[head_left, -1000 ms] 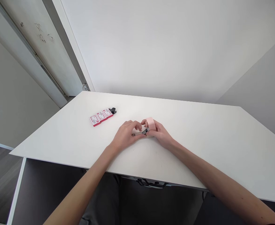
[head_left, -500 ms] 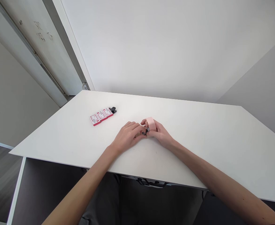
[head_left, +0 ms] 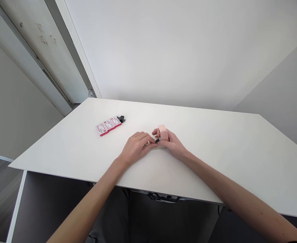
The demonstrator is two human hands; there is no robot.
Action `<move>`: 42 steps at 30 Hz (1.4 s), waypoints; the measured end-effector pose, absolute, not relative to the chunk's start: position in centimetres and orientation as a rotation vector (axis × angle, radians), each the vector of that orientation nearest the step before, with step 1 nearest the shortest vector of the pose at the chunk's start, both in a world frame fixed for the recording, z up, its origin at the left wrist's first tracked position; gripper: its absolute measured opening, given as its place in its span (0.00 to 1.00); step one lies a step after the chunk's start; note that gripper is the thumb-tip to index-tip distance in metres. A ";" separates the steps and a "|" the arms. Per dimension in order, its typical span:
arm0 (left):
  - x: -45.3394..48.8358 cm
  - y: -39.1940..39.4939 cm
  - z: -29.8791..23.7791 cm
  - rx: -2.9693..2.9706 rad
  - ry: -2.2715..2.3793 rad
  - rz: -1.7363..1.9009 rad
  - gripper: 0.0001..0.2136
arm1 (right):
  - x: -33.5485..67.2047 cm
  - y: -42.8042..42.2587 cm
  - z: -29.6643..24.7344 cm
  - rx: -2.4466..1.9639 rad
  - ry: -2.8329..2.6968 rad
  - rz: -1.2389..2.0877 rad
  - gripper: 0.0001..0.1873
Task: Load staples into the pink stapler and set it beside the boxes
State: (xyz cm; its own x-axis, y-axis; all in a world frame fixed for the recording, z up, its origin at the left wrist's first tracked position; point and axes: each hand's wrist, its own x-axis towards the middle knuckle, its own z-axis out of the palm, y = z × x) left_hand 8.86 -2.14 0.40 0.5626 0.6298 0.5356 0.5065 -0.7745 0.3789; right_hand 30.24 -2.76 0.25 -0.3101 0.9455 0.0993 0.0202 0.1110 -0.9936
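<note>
In the head view, my right hand (head_left: 174,145) is closed around a pale pink band (head_left: 163,133) that curves over its fingers. A small dark and silvery metal piece (head_left: 158,139) shows at the band's lower left, between the two hands. My left hand (head_left: 137,145) is bent low over the white table, its thumb and fingertips closed at this metal piece. Some small shiny metal bits (head_left: 144,146) show under the left fingers; the palm hides the rest. Whether these bits join the pink band cannot be seen.
Three red-and-white boxes (head_left: 108,125) lie in a slanting row at the left of the white table (head_left: 214,148). A black clip-like object (head_left: 121,118) touches the row's far end. A white wall (head_left: 163,50) rises behind the table.
The dark metal piece between my hands has turned a little, and more shiny metal shows under my left fingers. The boxes and the black object stay put.
</note>
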 end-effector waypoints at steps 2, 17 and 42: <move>8.8 -2.1 0.4 2.568 0.968 1.047 0.10 | 30.2 -2.7 0.2 -0.977 -1.503 1.325 0.12; 8.6 -1.6 1.2 1.546 1.332 1.523 0.13 | 30.0 -3.2 0.7 -1.124 -1.616 1.236 0.22; 8.6 -1.6 1.1 1.487 1.156 1.229 0.17 | 30.0 -2.7 -0.8 -1.155 -1.758 0.787 0.35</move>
State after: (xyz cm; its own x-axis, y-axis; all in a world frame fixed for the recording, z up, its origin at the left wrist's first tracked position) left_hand 8.55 -1.62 1.12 0.0844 0.9787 0.1874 0.1271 -0.1971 0.9721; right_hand 29.97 -2.71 -0.84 -0.1953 0.9277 0.3182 0.3807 0.3708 -0.8471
